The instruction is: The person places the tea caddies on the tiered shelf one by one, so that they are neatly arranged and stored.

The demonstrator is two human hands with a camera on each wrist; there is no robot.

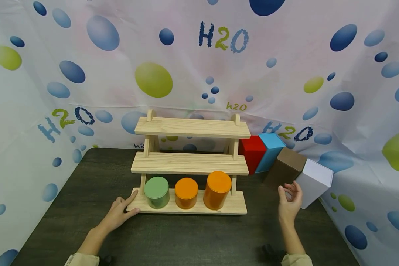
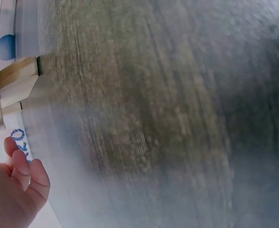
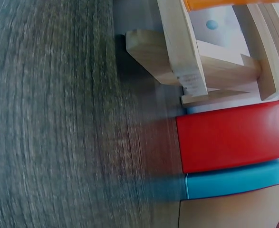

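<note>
A three-tier wooden display stand point(image 1: 189, 163) stands on the dark table. On its lowest shelf, from left to right, are a green lidded canister point(image 1: 157, 193), a short orange canister point(image 1: 186, 194) and a taller orange one point(image 1: 217, 190). My left hand point(image 1: 117, 213) touches the left end of that shelf, index finger at the corner and thumb by the front edge; its other fingers point(image 2: 38, 183) are loosely bent. My right hand point(image 1: 290, 205) is raised beside a white box point(image 1: 314, 183) and a brown box point(image 1: 286, 168), its fingers loosely bent around nothing.
A red box point(image 1: 252, 151) and a light blue box point(image 1: 270, 149) stand to the right of the stand, beside the brown one. A white curtain point(image 1: 193, 62) with blue and green dots hangs behind and along both sides of the table point(image 1: 186, 240).
</note>
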